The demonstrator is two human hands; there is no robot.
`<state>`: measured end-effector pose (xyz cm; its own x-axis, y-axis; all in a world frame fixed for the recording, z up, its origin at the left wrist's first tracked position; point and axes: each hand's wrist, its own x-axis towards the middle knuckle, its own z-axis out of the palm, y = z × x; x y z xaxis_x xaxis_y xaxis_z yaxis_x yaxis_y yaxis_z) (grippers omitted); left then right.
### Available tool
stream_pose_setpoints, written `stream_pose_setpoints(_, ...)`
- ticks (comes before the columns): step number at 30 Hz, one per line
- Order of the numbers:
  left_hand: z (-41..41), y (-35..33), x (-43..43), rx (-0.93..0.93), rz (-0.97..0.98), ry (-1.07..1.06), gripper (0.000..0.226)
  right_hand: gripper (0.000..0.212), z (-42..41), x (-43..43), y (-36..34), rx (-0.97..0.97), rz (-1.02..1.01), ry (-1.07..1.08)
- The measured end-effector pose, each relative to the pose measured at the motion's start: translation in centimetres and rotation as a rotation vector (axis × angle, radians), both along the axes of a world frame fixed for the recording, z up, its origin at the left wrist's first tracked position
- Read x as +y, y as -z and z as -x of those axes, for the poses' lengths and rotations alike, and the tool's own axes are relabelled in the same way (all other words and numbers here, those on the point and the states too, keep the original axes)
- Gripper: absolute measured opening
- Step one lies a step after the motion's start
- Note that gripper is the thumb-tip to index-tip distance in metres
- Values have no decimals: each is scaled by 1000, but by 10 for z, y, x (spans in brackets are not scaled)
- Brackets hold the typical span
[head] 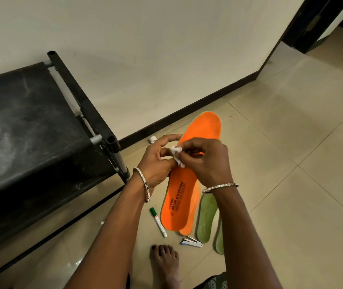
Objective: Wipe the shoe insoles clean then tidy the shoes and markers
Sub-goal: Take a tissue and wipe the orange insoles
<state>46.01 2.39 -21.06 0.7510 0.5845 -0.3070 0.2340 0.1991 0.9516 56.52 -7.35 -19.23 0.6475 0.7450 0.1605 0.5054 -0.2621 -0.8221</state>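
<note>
Pale floor tiles [291,184] meet a cream wall at a dark skirting, with a black shoe rack [31,132] on the left.

Head view: both hands meet over the middle of the orange insole [179,207]. Its long axis runs from the printed heel, near and slightly left, to the toe, far and right. The left hand [156,161] sits at the insole's left edge with fingers curled and thumb on a small white wipe [176,152]; whether it also grips the insole I cannot tell. The right hand [206,161] lies across the insole and pinches the same wipe with curled fingertips, so it looks the nearer one to rub with, along the length.

A 2nd orange insole [188,231] peeks out beneath, and 2 green insoles [207,217] lie just right. A green marker [158,222] lies just left of the heel, a stapler [192,242] nearer.
</note>
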Motion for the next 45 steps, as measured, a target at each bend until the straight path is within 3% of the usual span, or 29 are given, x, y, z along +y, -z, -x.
stream_pose_setpoints(2, -1, 2, -1, -2, -28, 12, 55, 2, 3, 2, 1, -37, 16, -13)
stream_pose_setpoints(6, -3, 1, -4, -3, -48, 51, 59, 6, 6, 7, 6, -142, -111, 241)
stream_pose_setpoints(16, -4, -2, -5, 28, -28, 72, 54, 10, 0, 7, 8, -229, -207, 492)
stream_pose_setpoints(19, -5, -2, -5, 30, -22, 40, 54, 9, 0, 7, 7, -209, -189, 459)
stream_pose_setpoints(25, 1, 1, 1, 33, -16, -52, 56, 5, 2, 3, 4, -53, -34, 103)
stream_pose_setpoints(33, 4, -1, 1, 67, -47, 74, 55, 11, -9, 2, 12, -142, -117, 514)
stream_pose_setpoints(42, 6, 1, 5, 82, -53, 31, 60, 7, 5, 7, 9, -44, -49, 192)
stream_pose_setpoints(45, 8, -1, 5, 76, -77, 71, 57, 7, -2, 3, 11, -101, -84, 346)
